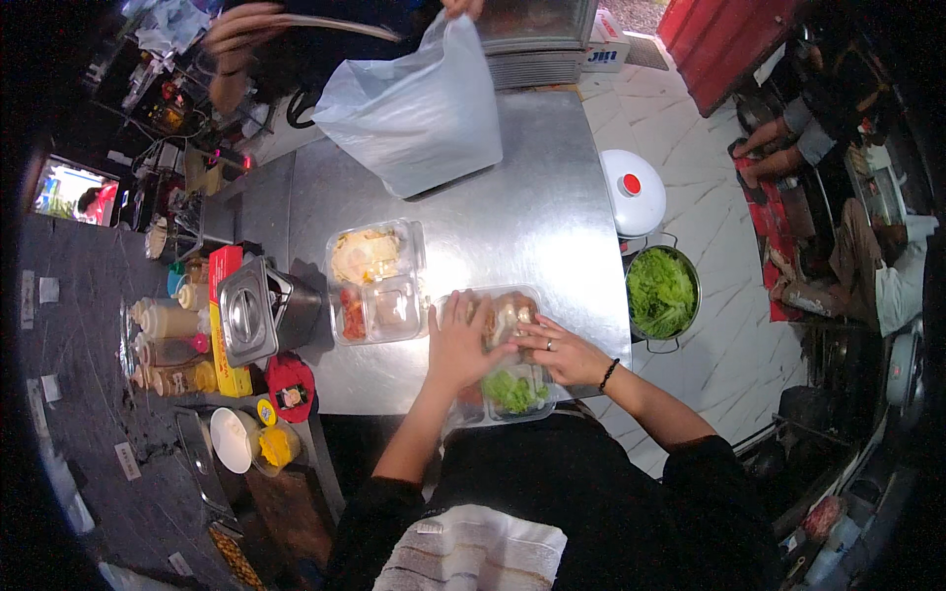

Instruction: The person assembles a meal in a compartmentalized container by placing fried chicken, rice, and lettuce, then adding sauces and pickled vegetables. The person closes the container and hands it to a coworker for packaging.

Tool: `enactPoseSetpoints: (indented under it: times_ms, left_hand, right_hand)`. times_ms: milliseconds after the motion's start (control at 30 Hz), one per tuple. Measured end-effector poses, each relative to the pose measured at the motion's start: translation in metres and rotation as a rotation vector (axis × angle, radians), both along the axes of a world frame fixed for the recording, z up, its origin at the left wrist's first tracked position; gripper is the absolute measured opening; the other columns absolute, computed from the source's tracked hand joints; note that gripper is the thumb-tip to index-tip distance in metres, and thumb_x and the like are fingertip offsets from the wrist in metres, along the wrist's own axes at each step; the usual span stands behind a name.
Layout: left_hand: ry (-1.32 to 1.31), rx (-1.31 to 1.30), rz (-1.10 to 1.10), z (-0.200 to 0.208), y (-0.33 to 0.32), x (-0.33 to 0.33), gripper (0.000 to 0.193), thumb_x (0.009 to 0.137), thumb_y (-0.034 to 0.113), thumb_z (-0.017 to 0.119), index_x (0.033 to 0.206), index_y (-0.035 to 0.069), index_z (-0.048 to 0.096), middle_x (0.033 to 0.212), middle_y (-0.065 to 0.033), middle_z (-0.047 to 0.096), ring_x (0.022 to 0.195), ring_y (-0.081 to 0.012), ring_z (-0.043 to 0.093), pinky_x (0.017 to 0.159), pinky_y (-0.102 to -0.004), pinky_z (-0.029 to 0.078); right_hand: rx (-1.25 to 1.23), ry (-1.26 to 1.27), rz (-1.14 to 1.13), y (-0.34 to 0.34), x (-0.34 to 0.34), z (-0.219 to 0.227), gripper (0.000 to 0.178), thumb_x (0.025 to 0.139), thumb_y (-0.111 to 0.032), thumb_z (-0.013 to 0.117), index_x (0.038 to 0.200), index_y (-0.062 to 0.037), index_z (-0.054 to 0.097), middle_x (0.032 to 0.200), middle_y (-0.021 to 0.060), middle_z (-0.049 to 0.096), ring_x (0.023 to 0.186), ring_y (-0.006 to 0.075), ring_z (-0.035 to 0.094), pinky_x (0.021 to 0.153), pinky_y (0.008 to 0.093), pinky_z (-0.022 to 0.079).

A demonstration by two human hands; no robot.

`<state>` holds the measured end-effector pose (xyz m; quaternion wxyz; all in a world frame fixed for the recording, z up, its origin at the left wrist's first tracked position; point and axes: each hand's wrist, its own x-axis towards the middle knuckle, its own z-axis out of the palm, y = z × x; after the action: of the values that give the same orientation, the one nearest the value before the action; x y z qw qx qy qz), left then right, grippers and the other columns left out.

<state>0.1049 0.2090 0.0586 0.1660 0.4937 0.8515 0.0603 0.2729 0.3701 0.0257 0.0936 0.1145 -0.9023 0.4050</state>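
Observation:
A clear plastic takeout container (542,379) sits at the near edge of the steel table, with green lettuce (514,392) in its near part and browned food (510,313) in its far part. My left hand (461,340) lies over its left side, fingers spread. From the right, my right hand (564,353) reaches across its middle with fingers stretched out. Both hands touch the container and partly hide what is inside. Just beyond my left hand stands a second clear container (419,258), holding a fried egg (365,256) and some red food (352,315).
Across the steel table (552,177), another person's hand (461,8) holds a white plastic bag (414,118). A pot of lettuce (662,293) and a white lid (636,192) are at the right. Steel tins (258,310) and sauce bottles (163,320) stand left.

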Motion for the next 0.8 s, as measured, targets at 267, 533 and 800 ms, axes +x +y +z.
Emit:
enactPoseSetpoints:
  times_ms: [267, 533, 800]
  left_hand:
    - [0.043, -0.026, -0.025, -0.006, 0.0, 0.004, 0.097, 0.076, 0.077, 0.052, 0.148, 0.014, 0.035, 0.149, -0.0187, 0.034, 0.143, -0.0346, 0.022, 0.114, -0.0608, 0.01]
    - [0.07, 0.07, 0.0, -0.014, -0.001, 0.003, 0.096, 0.075, 0.079, 0.052, 0.146, 0.016, 0.038, 0.151, -0.0179, 0.031, 0.144, -0.0337, 0.02, 0.114, -0.0598, 0.009]
    - [0.013, 0.097, 0.0, -0.022, -0.003, 0.0, 0.098, 0.075, 0.078, 0.052, 0.149, 0.016, 0.033, 0.152, -0.0182, 0.028, 0.145, -0.0334, 0.018, 0.115, -0.0598, 0.005]
  right_hand:
    - [-0.213, -0.221, -0.283, -0.009, 0.001, 0.016, 0.027, 0.072, 0.007, 0.048, 0.096, 0.0002, 0.06, 0.136, 0.0149, 0.051, 0.134, 0.0325, 0.041, 0.111, 0.0437, 0.034]
    - [-0.037, -0.149, -0.872, -0.017, -0.034, -0.018, 0.035, 0.095, -0.015, 0.053, 0.126, -0.0008, 0.057, 0.114, 0.0201, 0.061, 0.1, 0.0367, 0.06, 0.087, 0.0388, 0.05]
    - [0.044, -0.383, -0.802, -0.019, -0.04, -0.002, 0.044, 0.092, -0.013, 0.049, 0.133, 0.0001, 0.049, 0.106, 0.0207, 0.063, 0.09, 0.0384, 0.063, 0.078, 0.0444, 0.053]
